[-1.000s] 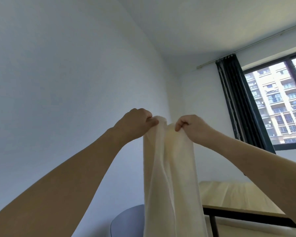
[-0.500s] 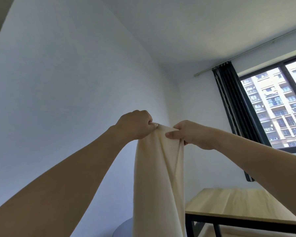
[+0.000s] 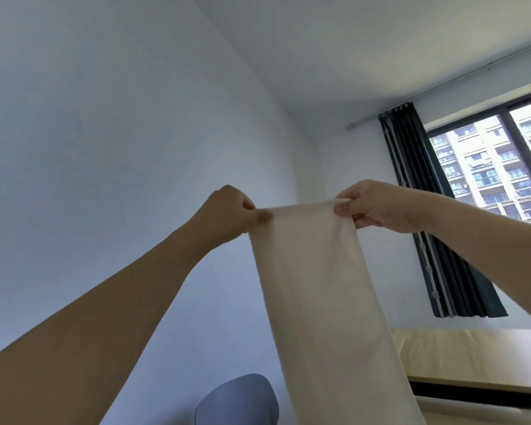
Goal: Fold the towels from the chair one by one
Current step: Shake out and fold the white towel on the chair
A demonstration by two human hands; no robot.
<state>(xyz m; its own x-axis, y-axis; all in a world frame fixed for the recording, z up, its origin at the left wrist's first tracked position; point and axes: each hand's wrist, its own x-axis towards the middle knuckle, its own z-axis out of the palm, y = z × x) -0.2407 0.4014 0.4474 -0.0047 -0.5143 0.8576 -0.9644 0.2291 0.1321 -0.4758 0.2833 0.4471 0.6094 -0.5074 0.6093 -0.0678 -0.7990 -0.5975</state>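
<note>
A cream towel (image 3: 319,296) hangs in the air in front of me, its top edge stretched flat between both hands. My left hand (image 3: 230,214) pinches the top left corner and my right hand (image 3: 377,207) pinches the top right corner. The towel drops straight down and runs out of the frame's bottom edge. The rounded grey-blue back of the chair (image 3: 238,400) shows at the bottom, left of the towel; its seat is out of view.
A light wooden table (image 3: 472,354) with a black frame stands at the lower right, behind the towel. A dark curtain (image 3: 436,225) hangs beside a window (image 3: 500,170) on the right wall. A plain white wall fills the left.
My hands have moved apart, spreading the bunched top edge of the towel into a flat, taut line. The view has tilted up slightly and swung.
</note>
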